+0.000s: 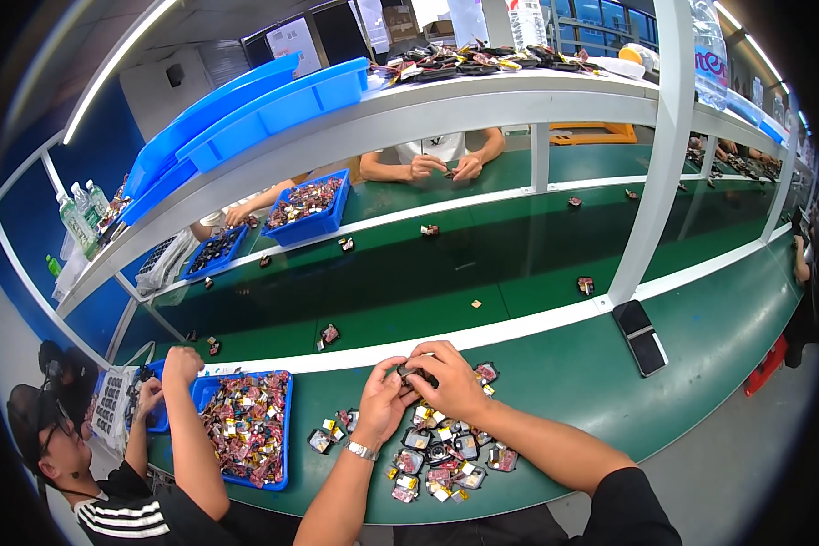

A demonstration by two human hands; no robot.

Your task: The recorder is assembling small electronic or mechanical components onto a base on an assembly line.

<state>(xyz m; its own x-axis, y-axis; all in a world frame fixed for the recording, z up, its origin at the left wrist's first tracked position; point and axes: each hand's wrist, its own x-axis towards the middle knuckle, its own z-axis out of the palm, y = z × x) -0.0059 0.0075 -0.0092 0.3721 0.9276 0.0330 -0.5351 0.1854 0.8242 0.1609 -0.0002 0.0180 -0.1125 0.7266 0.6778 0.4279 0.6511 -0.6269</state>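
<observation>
Surface [555, 409]: green, beside darker belt [528, 259].
Left fingers [382, 375], right fingers [439, 350]: I see both holding one small dark part [406, 371].
Remaining, I judge: many loose units [416, 439] nearby; finished count, I cannot tell.

Head-worn fisheye: wide, close above hands [453, 388], facing down and forward across green bench [573, 391].

Phone [641, 339] beside a white post [657, 173], plus perhaps a red stool [766, 366]
</observation>
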